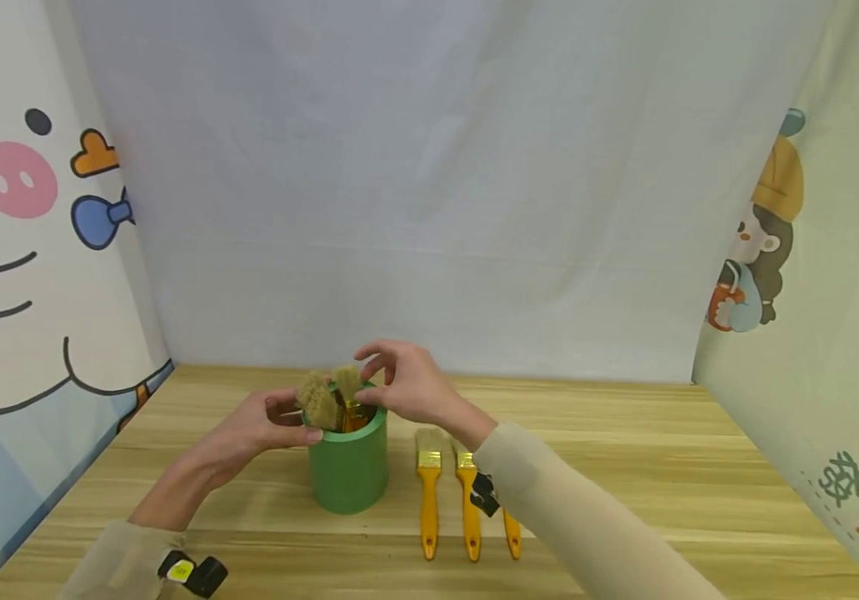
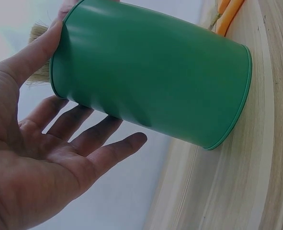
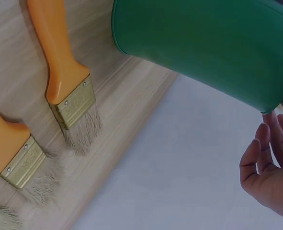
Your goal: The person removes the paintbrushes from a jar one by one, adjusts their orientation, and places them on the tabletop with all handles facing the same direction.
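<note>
A green cylindrical cup (image 1: 349, 475) stands on the table, with paintbrushes upright inside it, their bristles (image 1: 317, 402) showing above the rim. My left hand (image 1: 267, 421) holds the cup near its top, thumb on the near rim and fingers round the far side; the left wrist view shows those fingers (image 2: 91, 139) spread along the cup wall. Over the rim's right side is my right hand (image 1: 410, 387), thumb and forefinger apart beside a brush with pale bristles (image 1: 347, 381). Seen from the right wrist, its loosely bent fingers (image 3: 268, 158) are close by the rim.
Three orange-handled paintbrushes lie side by side right of the cup: one nearest it (image 1: 429, 500), a middle one (image 1: 471, 517), and another (image 1: 511, 533) partly under the right sleeve. A pale cloth (image 1: 429, 208) hangs behind the wooden table (image 1: 624, 467), with printed cloths at both sides.
</note>
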